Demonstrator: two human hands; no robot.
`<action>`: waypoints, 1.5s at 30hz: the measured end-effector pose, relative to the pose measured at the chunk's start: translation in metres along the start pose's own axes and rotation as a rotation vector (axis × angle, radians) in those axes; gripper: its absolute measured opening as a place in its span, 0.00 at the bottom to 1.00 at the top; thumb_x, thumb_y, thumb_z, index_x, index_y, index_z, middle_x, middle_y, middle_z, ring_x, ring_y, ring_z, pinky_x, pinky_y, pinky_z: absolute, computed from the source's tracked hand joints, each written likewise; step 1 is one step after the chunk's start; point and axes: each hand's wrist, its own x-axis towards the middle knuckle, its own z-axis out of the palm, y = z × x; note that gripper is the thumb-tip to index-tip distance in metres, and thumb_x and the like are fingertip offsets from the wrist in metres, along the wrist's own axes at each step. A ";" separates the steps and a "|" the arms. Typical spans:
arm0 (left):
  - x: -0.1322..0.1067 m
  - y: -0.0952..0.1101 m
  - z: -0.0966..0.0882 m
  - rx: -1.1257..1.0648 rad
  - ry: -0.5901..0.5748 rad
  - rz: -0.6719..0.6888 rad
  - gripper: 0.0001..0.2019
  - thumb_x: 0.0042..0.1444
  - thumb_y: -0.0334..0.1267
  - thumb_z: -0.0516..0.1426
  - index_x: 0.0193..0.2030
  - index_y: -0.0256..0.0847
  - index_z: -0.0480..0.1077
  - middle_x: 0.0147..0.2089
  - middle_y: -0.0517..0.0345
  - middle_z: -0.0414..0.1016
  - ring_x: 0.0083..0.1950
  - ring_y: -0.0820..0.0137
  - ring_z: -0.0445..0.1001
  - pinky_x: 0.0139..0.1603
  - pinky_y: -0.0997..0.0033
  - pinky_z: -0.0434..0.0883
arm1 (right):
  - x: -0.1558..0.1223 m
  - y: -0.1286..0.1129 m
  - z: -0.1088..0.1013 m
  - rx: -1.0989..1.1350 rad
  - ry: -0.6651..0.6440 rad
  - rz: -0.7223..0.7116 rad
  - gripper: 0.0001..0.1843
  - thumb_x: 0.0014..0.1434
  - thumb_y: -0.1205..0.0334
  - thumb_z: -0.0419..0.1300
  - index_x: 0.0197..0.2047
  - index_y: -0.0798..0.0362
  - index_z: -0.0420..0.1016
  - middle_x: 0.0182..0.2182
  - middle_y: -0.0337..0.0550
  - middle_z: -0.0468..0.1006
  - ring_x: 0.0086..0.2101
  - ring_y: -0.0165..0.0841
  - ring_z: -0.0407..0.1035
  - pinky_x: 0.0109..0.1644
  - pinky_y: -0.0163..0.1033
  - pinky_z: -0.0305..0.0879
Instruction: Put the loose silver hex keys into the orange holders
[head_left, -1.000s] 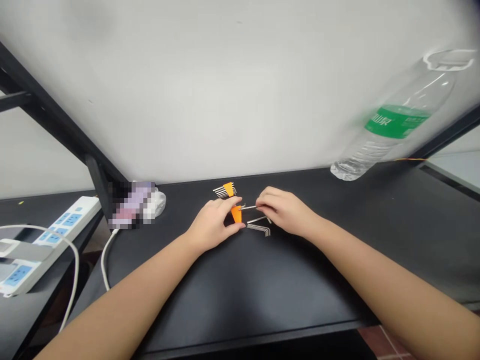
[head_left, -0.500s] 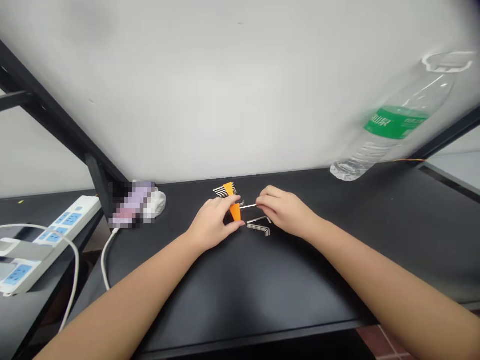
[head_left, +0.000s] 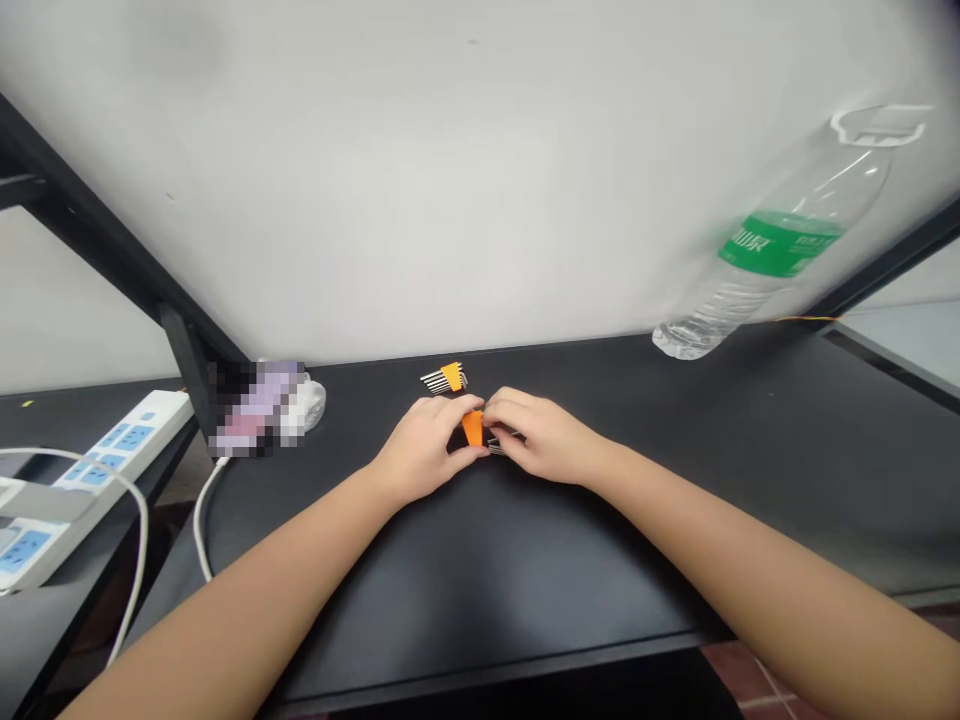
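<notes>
Left hand [head_left: 429,452] pinches an orange hex-key holder [head_left: 472,429]; right hand [head_left: 546,436] curls beside it, grip unclear; filled hex-key set [head_left: 451,377] beyond it.

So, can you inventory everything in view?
Tabletop: 1, black, foreground
Hex-key holder: 1, orange, centre
Hex-key set: 1, silver and orange, behind holder
Loose hex keys: several, silver, right of centre
Water bottle: 1, clear and green, back right
Power strip: 1, white and blue, left
Cables: 2 visible stretches, white, left
Pixelated patch: 1, purplish, back left
Bundle: 1, whitish, beside patch
Frame bars: several, black, both sides
Wire: 1, yellow, back right
Wall: 1, white, back
Floor tiles: several, reddish, lower right
Forearms: 2, bare, foreground
Left grip: 1, bare, pinching holder
Right grip: 1, bare, beside holder
</notes>
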 end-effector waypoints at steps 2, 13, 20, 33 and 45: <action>0.001 0.000 0.000 0.001 -0.005 0.002 0.29 0.61 0.46 0.66 0.65 0.46 0.63 0.58 0.52 0.77 0.57 0.59 0.76 0.62 0.55 0.71 | 0.000 -0.001 -0.002 0.015 -0.021 -0.016 0.10 0.66 0.71 0.53 0.44 0.49 0.72 0.43 0.46 0.75 0.40 0.35 0.70 0.44 0.40 0.68; 0.002 -0.003 -0.001 0.012 -0.008 -0.081 0.29 0.61 0.47 0.65 0.66 0.47 0.64 0.62 0.52 0.76 0.61 0.57 0.75 0.64 0.52 0.70 | -0.017 0.042 -0.033 -0.210 -0.308 0.216 0.03 0.59 0.66 0.61 0.37 0.51 0.75 0.40 0.45 0.75 0.39 0.38 0.70 0.42 0.41 0.64; 0.001 -0.003 0.000 0.020 -0.005 -0.081 0.29 0.61 0.47 0.65 0.66 0.46 0.64 0.60 0.52 0.77 0.59 0.58 0.75 0.63 0.53 0.70 | -0.012 0.034 -0.028 -0.111 -0.237 0.330 0.04 0.57 0.69 0.60 0.34 0.50 0.70 0.31 0.39 0.75 0.29 0.32 0.67 0.34 0.36 0.60; 0.001 -0.005 0.000 0.036 0.033 -0.077 0.29 0.61 0.48 0.65 0.66 0.45 0.63 0.58 0.53 0.78 0.57 0.59 0.77 0.62 0.54 0.71 | -0.008 0.024 -0.018 -0.052 0.123 0.112 0.06 0.67 0.66 0.57 0.38 0.51 0.75 0.37 0.43 0.78 0.34 0.33 0.70 0.40 0.38 0.66; 0.001 0.000 0.002 0.008 0.023 0.022 0.28 0.61 0.48 0.65 0.64 0.45 0.64 0.57 0.52 0.78 0.55 0.60 0.77 0.59 0.56 0.72 | -0.004 0.010 -0.002 -0.114 0.002 -0.034 0.10 0.69 0.69 0.54 0.44 0.50 0.76 0.45 0.45 0.75 0.39 0.32 0.71 0.43 0.38 0.69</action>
